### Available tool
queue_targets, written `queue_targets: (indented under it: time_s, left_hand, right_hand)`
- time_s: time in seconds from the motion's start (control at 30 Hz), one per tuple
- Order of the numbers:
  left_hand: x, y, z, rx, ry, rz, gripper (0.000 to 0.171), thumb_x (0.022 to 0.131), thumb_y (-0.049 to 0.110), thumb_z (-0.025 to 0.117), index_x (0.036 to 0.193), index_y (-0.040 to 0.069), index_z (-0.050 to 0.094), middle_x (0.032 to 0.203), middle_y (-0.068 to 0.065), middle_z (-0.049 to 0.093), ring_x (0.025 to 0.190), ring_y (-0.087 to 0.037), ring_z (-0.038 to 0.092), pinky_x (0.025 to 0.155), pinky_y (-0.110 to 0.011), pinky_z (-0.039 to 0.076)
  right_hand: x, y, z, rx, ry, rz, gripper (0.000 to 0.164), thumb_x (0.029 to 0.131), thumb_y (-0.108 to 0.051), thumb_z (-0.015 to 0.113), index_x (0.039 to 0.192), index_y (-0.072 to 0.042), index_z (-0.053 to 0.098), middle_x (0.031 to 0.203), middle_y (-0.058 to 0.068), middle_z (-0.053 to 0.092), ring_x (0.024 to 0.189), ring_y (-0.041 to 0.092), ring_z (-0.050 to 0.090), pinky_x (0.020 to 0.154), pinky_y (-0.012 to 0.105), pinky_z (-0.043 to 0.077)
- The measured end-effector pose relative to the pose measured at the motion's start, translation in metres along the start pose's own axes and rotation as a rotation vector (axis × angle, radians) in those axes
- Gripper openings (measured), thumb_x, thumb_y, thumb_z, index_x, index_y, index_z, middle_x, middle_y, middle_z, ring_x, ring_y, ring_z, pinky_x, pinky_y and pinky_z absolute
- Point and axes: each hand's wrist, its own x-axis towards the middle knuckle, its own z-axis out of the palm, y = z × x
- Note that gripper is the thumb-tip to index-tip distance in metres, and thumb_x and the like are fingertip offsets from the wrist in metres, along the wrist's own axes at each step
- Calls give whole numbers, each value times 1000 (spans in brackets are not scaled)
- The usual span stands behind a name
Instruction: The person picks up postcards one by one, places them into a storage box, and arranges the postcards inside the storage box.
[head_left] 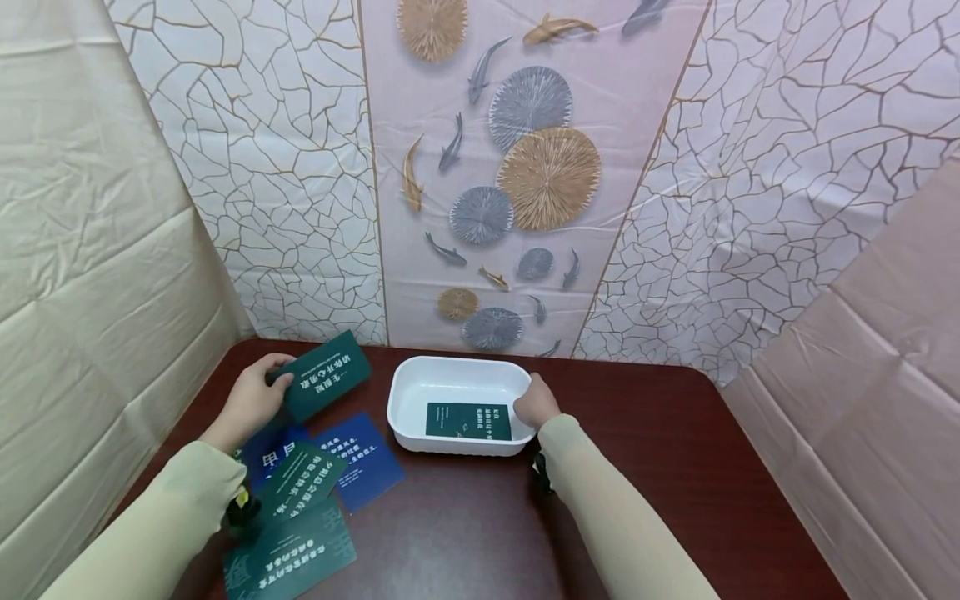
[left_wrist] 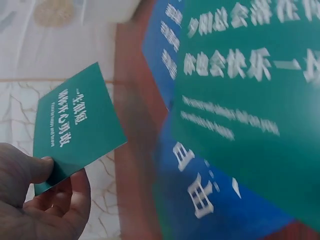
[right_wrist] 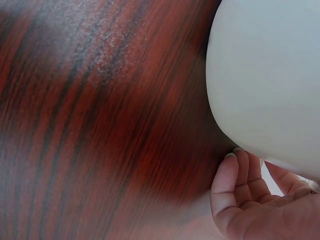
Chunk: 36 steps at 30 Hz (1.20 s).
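Note:
My left hand (head_left: 251, 398) pinches a dark green card (head_left: 328, 375) with white writing by its near edge, thumb on the printed face. In the left wrist view the green card (left_wrist: 77, 125) is raised at a slant. The right hand (head_left: 537, 402) grips the right rim of a white plastic basin (head_left: 465, 447); its fingers (right_wrist: 227, 175) curl against the outer wall. Inside the basin lies another green card (head_left: 468, 421) with white print. Below the left hand, a blue card (head_left: 363, 462) and green cards (head_left: 288, 550) overlap on the table.
The dark red wood-grain table (head_left: 450, 525) ends at a patterned cloth backdrop (head_left: 480, 275). Cream cloth walls (head_left: 97, 275) stand on both sides. A second blue card (head_left: 273, 454) is partly covered in the pile, beneath the left forearm.

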Motion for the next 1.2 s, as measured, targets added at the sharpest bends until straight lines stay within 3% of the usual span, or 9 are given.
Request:
queue_targets:
  time_s: [0.17,0.53,0.77,1.2]
  left_hand:
    - [3,21,9,-35,14,36,29,103,18,45,129,6,51,114,-19,54,88,-30,58,69,-37,51]
    - [6,67,40,-133,-78,88,27,101,16,51,127,9,54,102,-13,56,78,-25,55,63,-35,51]
    - [12,91,67,-154,-126,85,26,100,14,53,126,12,56,111,-12,57,83,-25,54,66,-36,48]
    - [29,123,109,-189,-209,49,26,100,9,52,126,10,56,117,-14,56,97,-27,60,73,-39,55]
  right_hand:
    - [-2,1,-2,2,3,8,72,89,3,58,151,-1,21,148,22,35,130,34,41,102,53,38]
    - [-4,-1,-4,13,-1,24,71,89,3,57,151,-4,23,145,21,38,126,34,45,97,53,43]
    - [-5,-2,-4,17,1,36,72,89,3,58,151,-4,22,146,20,38,127,34,44,97,53,42]
    - [0,-1,1,9,20,27,73,88,2,61,151,-3,23,147,19,38,127,32,44,102,51,39]
